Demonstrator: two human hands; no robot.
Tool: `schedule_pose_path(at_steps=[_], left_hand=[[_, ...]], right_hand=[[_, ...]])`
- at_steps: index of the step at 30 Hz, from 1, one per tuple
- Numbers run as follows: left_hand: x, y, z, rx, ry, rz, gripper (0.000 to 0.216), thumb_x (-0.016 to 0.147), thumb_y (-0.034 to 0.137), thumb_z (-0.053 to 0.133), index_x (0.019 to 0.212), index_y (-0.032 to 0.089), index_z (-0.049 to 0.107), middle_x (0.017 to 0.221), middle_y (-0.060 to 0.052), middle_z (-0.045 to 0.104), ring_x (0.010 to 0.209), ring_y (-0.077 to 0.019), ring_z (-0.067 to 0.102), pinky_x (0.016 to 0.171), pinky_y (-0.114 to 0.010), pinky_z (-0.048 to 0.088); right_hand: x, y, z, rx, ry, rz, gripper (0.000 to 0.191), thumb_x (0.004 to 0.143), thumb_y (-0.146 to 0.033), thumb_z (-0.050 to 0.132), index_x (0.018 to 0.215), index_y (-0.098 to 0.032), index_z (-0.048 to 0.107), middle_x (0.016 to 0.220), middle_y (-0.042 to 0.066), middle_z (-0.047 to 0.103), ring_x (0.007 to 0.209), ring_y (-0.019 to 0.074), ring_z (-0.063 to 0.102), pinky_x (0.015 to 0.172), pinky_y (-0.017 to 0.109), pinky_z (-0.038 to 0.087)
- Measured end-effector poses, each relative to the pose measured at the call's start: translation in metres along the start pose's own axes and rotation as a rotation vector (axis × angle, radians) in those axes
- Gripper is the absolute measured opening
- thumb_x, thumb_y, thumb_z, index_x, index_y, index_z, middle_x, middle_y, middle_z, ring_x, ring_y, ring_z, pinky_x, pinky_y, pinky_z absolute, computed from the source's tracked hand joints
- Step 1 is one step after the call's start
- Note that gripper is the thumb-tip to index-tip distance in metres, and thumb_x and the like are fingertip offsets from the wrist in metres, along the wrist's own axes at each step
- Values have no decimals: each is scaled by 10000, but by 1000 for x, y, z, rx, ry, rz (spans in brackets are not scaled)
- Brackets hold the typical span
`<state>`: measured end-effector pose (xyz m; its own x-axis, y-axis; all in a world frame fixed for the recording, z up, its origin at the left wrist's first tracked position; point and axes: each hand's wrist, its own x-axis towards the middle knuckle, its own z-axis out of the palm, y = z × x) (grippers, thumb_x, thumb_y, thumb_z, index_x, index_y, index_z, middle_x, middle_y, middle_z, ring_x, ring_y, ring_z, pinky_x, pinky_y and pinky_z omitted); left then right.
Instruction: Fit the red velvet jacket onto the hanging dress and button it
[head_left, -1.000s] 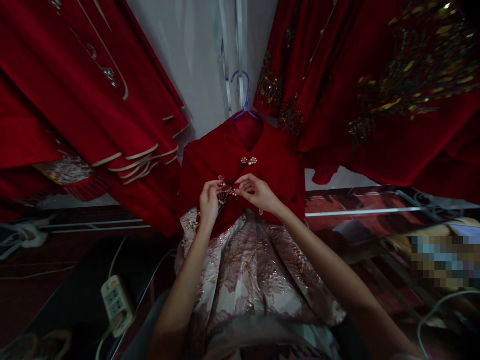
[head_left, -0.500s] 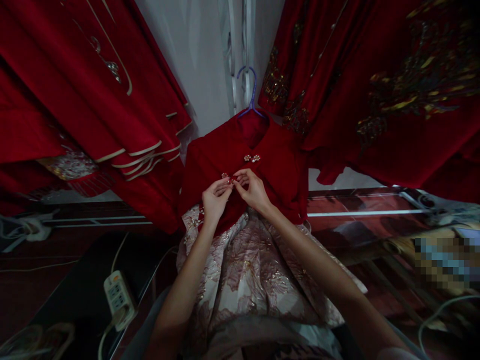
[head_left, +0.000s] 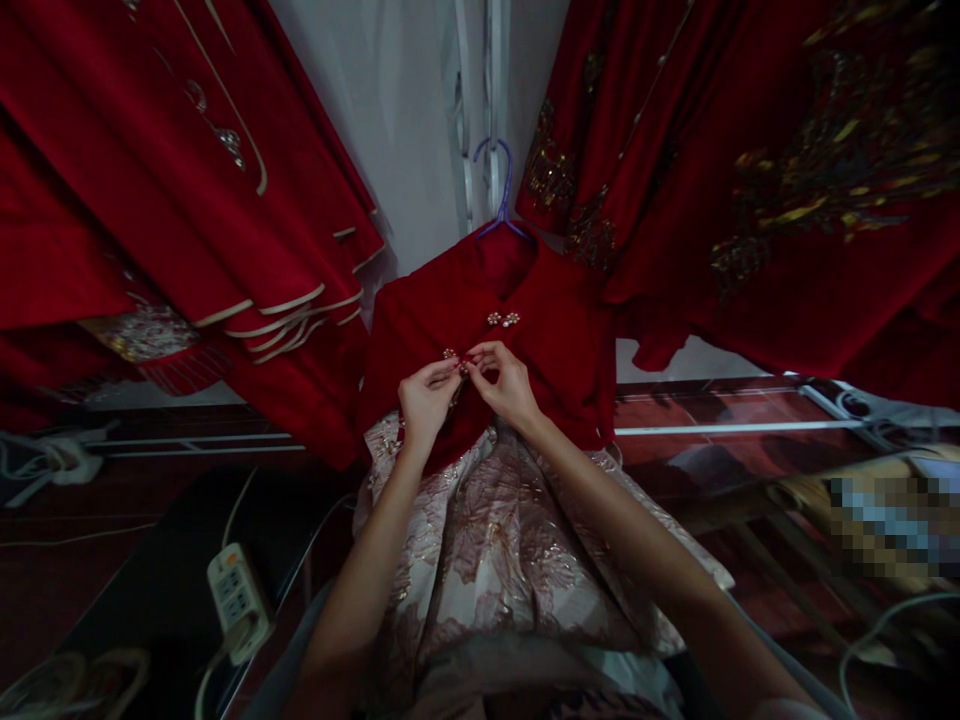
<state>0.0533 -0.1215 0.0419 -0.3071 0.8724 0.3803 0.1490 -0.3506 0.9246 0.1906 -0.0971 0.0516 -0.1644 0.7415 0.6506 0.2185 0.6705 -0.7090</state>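
Observation:
A small red velvet dress top (head_left: 555, 340) with a pale brocade skirt (head_left: 510, 540) hangs on a blue hanger (head_left: 499, 190) in front of me. A pearl clasp (head_left: 503, 319) near the collar is fastened. Below it sits a second pearl clasp (head_left: 452, 356). My left hand (head_left: 424, 402) and my right hand (head_left: 506, 383) meet at that second clasp, fingers pinched on it and on the fabric edges.
Red embroidered garments hang at the left (head_left: 172, 200) and right (head_left: 750, 170). A white wall (head_left: 405, 130) is behind. A white power strip (head_left: 234, 600) with a cable lies on a dark surface at the lower left. More cables lie at the far left and lower right.
Both hands rose slightly and drew together at the second clasp; one second ago they held a dangling gold-beaded piece a little lower. The view shifted a bit to the left.

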Motion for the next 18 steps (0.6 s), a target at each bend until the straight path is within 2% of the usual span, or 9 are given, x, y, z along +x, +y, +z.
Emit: schedule_pose_path(at_steps=[5, 9, 12, 14, 18], left_hand=[[7, 4, -8, 77, -66, 50, 216, 676, 273, 719, 838, 132, 695, 813, -66, 723, 752, -161, 684, 734, -289, 563], [5, 0, -10, 47, -141, 60, 199, 739, 262, 655, 910, 161, 657, 896, -58, 702, 827, -148, 665, 762, -277, 544], [-8, -13, -9, 26, -74, 46, 194, 788, 224, 580, 976, 177, 598, 933, -55, 671, 846, -134, 645, 772, -274, 530], [-22, -21, -8, 122, -57, 42, 156, 809, 197, 534, 956, 180, 584, 939, -58, 653, 836, -137, 631, 771, -288, 525], [-52, -33, -2, 376, -148, 79, 216, 814, 146, 493, 1012, 168, 576, 1022, -95, 616, 942, -185, 602, 889, -377, 486]], right_hand=[[4, -3, -2, -10, -23, 29, 168, 856, -239, 550, 1013, -178, 551, 880, 38, 624, 748, 120, 611, 737, 266, 531], [4, -2, -10, 0, -74, 53, 162, 862, -240, 537, 1011, -183, 567, 938, 49, 642, 805, 128, 629, 773, 276, 541], [-3, 1, -25, 3, -126, 78, 177, 883, -235, 498, 1040, -189, 563, 993, 51, 653, 857, 130, 640, 779, 272, 539], [-11, 2, -38, -65, -156, 100, 172, 891, -234, 479, 1027, -189, 574, 992, 50, 659, 831, 130, 638, 729, 257, 530], [-27, 2, -64, -249, -276, 136, 144, 879, -244, 500, 970, -189, 598, 848, 21, 676, 701, 120, 623, 634, 231, 474]])
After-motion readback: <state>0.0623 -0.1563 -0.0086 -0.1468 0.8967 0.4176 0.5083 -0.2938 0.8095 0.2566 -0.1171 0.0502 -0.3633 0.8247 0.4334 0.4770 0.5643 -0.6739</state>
